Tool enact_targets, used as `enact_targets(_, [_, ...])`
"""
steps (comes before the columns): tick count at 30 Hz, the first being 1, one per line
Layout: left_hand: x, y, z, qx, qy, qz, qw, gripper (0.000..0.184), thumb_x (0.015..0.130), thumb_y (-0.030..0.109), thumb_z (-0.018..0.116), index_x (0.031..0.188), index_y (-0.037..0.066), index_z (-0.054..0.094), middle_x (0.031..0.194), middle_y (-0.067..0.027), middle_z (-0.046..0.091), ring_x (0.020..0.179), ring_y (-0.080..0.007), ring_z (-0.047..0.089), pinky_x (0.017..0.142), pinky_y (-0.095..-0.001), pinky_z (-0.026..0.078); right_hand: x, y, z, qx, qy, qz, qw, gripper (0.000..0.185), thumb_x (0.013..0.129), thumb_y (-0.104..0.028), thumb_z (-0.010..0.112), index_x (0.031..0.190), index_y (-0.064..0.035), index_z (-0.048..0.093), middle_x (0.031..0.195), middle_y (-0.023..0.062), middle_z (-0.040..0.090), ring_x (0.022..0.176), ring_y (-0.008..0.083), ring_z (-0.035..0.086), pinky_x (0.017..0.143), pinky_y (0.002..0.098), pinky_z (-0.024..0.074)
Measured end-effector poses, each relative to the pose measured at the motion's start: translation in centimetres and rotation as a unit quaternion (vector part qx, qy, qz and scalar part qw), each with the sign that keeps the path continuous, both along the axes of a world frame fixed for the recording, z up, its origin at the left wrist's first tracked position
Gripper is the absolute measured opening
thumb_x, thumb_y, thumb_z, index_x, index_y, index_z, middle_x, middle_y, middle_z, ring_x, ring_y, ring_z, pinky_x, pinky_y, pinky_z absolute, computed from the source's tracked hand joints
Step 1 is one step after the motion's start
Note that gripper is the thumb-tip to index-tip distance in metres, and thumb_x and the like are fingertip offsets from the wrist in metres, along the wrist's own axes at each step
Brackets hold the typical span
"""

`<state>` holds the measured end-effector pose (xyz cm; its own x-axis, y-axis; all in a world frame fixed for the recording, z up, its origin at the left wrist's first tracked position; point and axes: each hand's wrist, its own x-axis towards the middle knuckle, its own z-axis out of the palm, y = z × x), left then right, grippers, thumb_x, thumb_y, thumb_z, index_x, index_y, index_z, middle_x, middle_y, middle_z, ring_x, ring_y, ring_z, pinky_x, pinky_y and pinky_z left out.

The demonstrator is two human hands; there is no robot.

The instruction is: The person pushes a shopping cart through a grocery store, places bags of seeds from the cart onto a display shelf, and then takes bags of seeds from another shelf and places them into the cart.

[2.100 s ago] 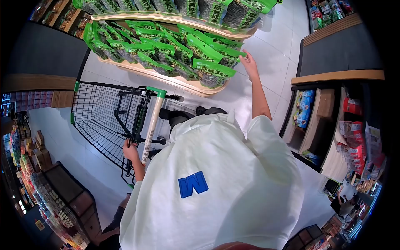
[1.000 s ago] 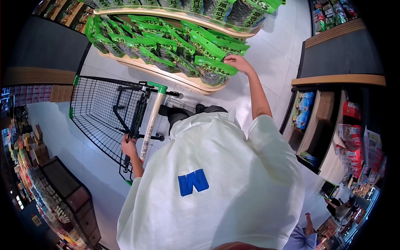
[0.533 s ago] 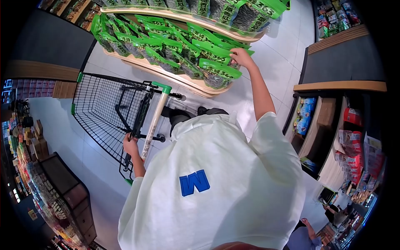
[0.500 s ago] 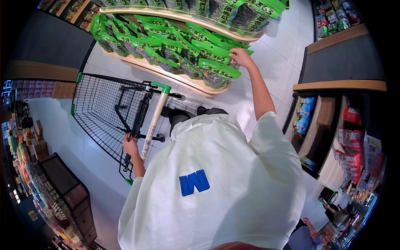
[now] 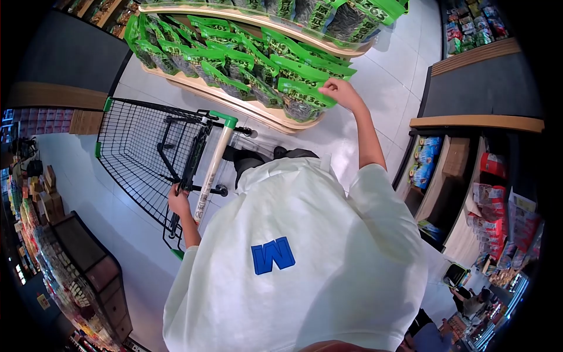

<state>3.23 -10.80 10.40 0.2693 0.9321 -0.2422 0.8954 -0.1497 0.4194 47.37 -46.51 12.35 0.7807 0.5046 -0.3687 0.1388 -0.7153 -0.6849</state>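
Observation:
Green-topped bags of dark dried goods [image 5: 234, 69] stand in slanting rows on the lower tier of a display shelf [image 5: 246, 108]. At the right end of the front row, my right hand [image 5: 343, 92] is closed at the top edge of a bag [image 5: 302, 101], its fingertips on the green strip. My left hand [image 5: 179, 200] is closed on the dark frame of a shopping cart [image 5: 141, 152], near the cart's pale handle bar [image 5: 212, 167]. The cart's basket holds nothing that I can see.
Shelves with blue packs [image 5: 425, 161] and red packs [image 5: 492, 217] stand on the right. A long snack display [image 5: 70, 281] runs along the lower left. Another person [image 5: 431, 337] is at the lower right, with someone farther off [image 5: 471, 302].
My right hand has come down from the bag behind to the top of the front corner bag. My left hand stays on the cart frame. The view has shifted slightly.

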Motion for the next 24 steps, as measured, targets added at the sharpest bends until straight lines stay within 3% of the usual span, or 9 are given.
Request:
enact_targets(2, [0.1, 0.0, 0.2, -0.009, 0.007, 0.000, 1.000, 0.027, 0.082, 0.027, 0.043, 0.086, 0.013, 0.065, 0.054, -0.0010, 0.058, 0.054, -0.0166, 0.056, 0.052, -0.0278, 0.038, -1.1, -0.5, -0.2, 0.029, -0.014, 0.056, 0.998, 0.031, 0.076, -0.029, 0.062, 0.090, -0.0016, 0.060, 0.078, 0.0147, 0.062, 0.075, 0.0217, 0.061, 0.065, 0.0322, 0.0466])
enact_targets(4, [0.2, -0.1, 0.4, -0.014, 0.018, -0.002, 1.000, 0.026, 0.082, 0.027, 0.044, 0.087, 0.013, 0.065, 0.055, -0.0009, 0.058, 0.054, -0.0167, 0.056, 0.052, -0.0280, 0.038, -1.7, -1.1, -0.9, -0.029, -0.094, 0.122, 0.988, 0.023, 0.076, -0.021, 0.059, 0.095, -0.0075, 0.061, 0.085, 0.0155, 0.062, 0.084, 0.0278, 0.059, 0.071, 0.0371, 0.0457])
enact_targets(7, [0.2, 0.0, 0.2, 0.000, 0.006, 0.015, 1.000, 0.026, 0.083, 0.027, 0.044, 0.088, 0.013, 0.065, 0.055, -0.0011, 0.059, 0.054, -0.0167, 0.057, 0.052, -0.0282, 0.039, -1.8, -1.0, -0.7, -0.100, -0.118, 0.110, 0.982, 0.024, 0.075, -0.013, 0.056, 0.098, -0.0114, 0.062, 0.090, 0.0148, 0.061, 0.085, 0.0313, 0.057, 0.073, 0.0402, 0.0453])
enact_targets(13, [0.0, 0.1, 0.2, -0.003, 0.009, -0.010, 1.000, 0.026, 0.082, 0.027, 0.045, 0.088, 0.012, 0.065, 0.056, -0.0013, 0.059, 0.055, -0.0166, 0.057, 0.053, -0.0279, 0.040, -0.1, -1.2, -0.4, -0.154, -0.159, 0.110, 0.969, 0.020, 0.076, -0.011, 0.053, 0.094, -0.0095, 0.062, 0.089, 0.0151, 0.061, 0.085, 0.0315, 0.057, 0.073, 0.0416, 0.0452])
enact_targets(16, [-0.1, 0.1, 0.1, -0.003, 0.007, -0.014, 1.000, 0.026, 0.082, 0.027, 0.044, 0.088, 0.012, 0.065, 0.056, -0.0013, 0.059, 0.056, -0.0167, 0.057, 0.054, -0.0277, 0.040, 0.5, -2.2, -1.6, -0.114, -0.180, 0.104, 0.971, 0.013, 0.076, -0.010, 0.052, 0.086, -0.0041, 0.059, 0.081, 0.0186, 0.059, 0.080, 0.0356, 0.055, 0.070, 0.0437, 0.0429])
enact_targets(20, [-0.1, 0.1, 0.2, -0.011, 0.012, -0.006, 1.000, 0.027, 0.081, 0.027, 0.044, 0.088, 0.012, 0.065, 0.056, -0.0010, 0.059, 0.057, -0.0166, 0.057, 0.055, -0.0275, 0.040, 0.5, -2.4, -1.9, -0.094, -0.179, 0.076, 0.976, 0.014, 0.077, -0.010, 0.052, 0.088, -0.0051, 0.059, 0.082, 0.0185, 0.059, 0.080, 0.0356, 0.055, 0.070, 0.0437, 0.0433])
enact_targets(24, [-0.1, 0.3, 0.1, -0.013, 0.024, -0.006, 1.000, 0.027, 0.079, 0.028, 0.044, 0.087, 0.013, 0.065, 0.056, -0.0007, 0.058, 0.057, -0.0167, 0.057, 0.056, -0.0274, 0.040, 0.0, -1.7, -0.7, -0.160, -0.189, 0.056, 0.967, 0.018, 0.077, -0.010, 0.051, 0.091, -0.0100, 0.062, 0.084, 0.0163, 0.061, 0.083, 0.0318, 0.057, 0.070, 0.0428, 0.0454])
